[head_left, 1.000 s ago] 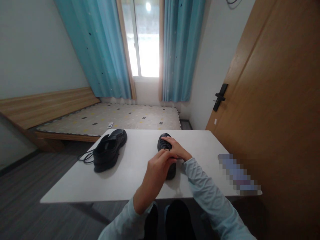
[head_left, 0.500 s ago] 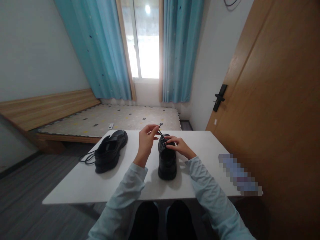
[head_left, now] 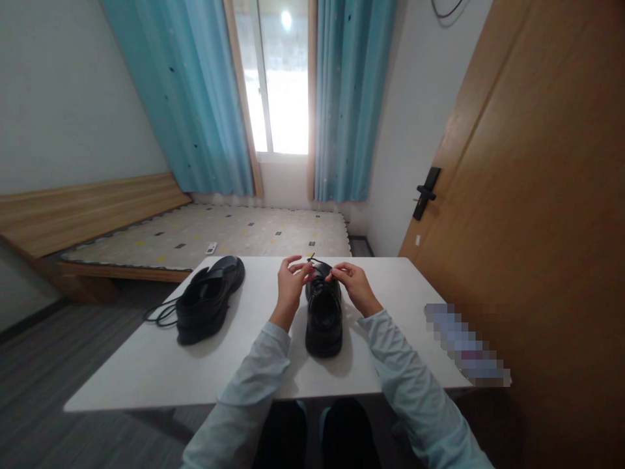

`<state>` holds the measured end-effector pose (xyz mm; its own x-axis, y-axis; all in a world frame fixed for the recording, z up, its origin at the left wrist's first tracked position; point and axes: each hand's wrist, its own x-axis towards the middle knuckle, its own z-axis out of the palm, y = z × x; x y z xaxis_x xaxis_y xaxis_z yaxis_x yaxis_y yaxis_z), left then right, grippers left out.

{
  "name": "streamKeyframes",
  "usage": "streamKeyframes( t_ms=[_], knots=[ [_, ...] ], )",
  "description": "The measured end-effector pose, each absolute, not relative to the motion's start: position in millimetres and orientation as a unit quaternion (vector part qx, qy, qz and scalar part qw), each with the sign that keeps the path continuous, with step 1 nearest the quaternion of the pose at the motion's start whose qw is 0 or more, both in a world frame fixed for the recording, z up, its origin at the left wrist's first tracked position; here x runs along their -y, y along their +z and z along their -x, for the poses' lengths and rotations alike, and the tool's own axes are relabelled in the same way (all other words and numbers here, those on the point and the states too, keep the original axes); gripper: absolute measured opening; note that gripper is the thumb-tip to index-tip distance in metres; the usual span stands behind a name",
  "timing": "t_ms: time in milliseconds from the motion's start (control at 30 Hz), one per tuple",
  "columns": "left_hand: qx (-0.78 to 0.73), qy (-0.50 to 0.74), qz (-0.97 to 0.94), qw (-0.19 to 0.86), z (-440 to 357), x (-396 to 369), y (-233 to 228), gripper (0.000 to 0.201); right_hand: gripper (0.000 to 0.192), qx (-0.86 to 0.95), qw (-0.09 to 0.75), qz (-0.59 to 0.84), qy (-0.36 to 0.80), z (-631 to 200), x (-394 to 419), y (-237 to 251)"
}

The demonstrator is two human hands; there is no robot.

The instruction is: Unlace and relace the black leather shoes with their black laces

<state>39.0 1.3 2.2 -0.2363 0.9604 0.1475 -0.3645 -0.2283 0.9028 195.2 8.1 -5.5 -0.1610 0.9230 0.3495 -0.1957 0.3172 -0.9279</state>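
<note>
Here, the left hand (head_left: 289, 284) and right hand (head_left: 354, 284) each pinch the lace (head_left: 318, 263) above the black shoe (head_left: 323, 314).

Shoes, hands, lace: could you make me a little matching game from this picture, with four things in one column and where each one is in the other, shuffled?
Things:
1. shoe between the hands
2. second shoe
3. left hand
4. right hand

Places or states:
A. on the left part of the white table, laces trailing over its edge
B. pinching the lace from the right side of the shoe
C. standing in the middle of the table, toe pointing away
D. raised at the left side of the toe, fingers at the lace end

Pairs: 1-C, 2-A, 3-D, 4-B
</note>
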Motion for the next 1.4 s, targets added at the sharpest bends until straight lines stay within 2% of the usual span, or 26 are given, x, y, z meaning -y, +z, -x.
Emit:
streamKeyframes(
  t_ms=[300, 467, 633, 867, 1000, 1133, 1400],
  knots=[
    [-0.417, 0.713, -0.288, 0.484, -33, -6, -3, 0.024, 0.023, 0.513, 0.582, 0.253, 0.578, -183, -3, -8],
    [-0.348, 0.747, -0.403, 0.399, -33, 1, 5, 0.033, 0.022, 0.562, 0.573, 0.297, 0.517, -183, -3, -9],
    [-0.337, 0.688, -0.564, 0.308, -37, 13, 12, 0.024, 0.018, 0.607, 0.542, 0.314, 0.489, -182, 0, -7],
    [-0.401, 0.640, -0.630, 0.182, -38, 17, 13, 0.014, 0.018, 0.679, 0.454, 0.287, 0.501, -187, 5, 2],
    [-0.428, 0.657, -0.589, 0.196, -38, 16, 11, 0.017, 0.020, 0.685, 0.436, 0.287, 0.508, -192, 7, 8],
    [-0.449, 0.657, -0.560, 0.230, -38, 12, 8, 0.022, 0.022, 0.670, 0.452, 0.286, 0.514, -191, 8, 8],
    [-0.398, 0.606, -0.562, 0.398, -40, 9, 4, 0.029, 0.026, 0.608, 0.539, 0.298, 0.501, -188, 3, 7]
  ],
)
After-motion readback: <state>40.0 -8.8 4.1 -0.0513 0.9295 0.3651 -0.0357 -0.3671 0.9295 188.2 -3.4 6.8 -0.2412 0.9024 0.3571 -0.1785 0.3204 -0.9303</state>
